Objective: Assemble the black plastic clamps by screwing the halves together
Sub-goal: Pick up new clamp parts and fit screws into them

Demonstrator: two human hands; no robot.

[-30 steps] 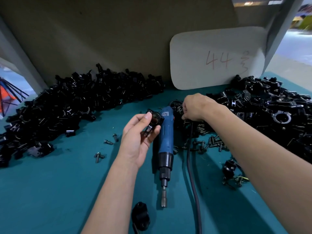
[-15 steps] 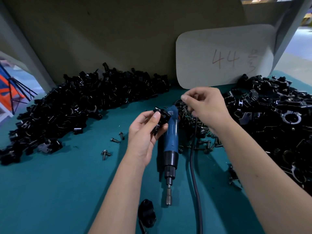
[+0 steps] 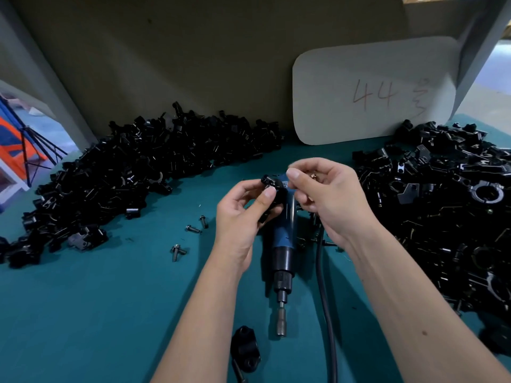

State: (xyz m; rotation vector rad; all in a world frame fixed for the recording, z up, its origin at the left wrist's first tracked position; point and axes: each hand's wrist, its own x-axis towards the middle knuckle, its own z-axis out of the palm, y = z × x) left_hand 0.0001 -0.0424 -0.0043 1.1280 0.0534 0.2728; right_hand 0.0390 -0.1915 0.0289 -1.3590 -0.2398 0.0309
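Note:
My left hand (image 3: 243, 214) grips a black plastic clamp (image 3: 272, 186) between thumb and fingers, raised above the teal table (image 3: 110, 313). Close beside it on the right, my right hand (image 3: 323, 192) has its fingers curled and pinches a small brass-coloured screw (image 3: 313, 176) near the clamp. A blue electric screwdriver (image 3: 283, 244) lies on the table under both hands, bit pointing toward me. Another black clamp (image 3: 246, 348) lies near the front edge.
A long heap of black clamp parts (image 3: 138, 167) curves along the back left, a second heap (image 3: 448, 211) fills the right. Loose screws (image 3: 190, 230) lie left of the hands. The screwdriver's black cable (image 3: 326, 299) runs toward me. A white board marked 44 (image 3: 373, 92) leans against the back wall.
My right hand has lifted away from the screw pile and come in toward the clamp with a screw. My left hand raised the clamp slightly toward it.

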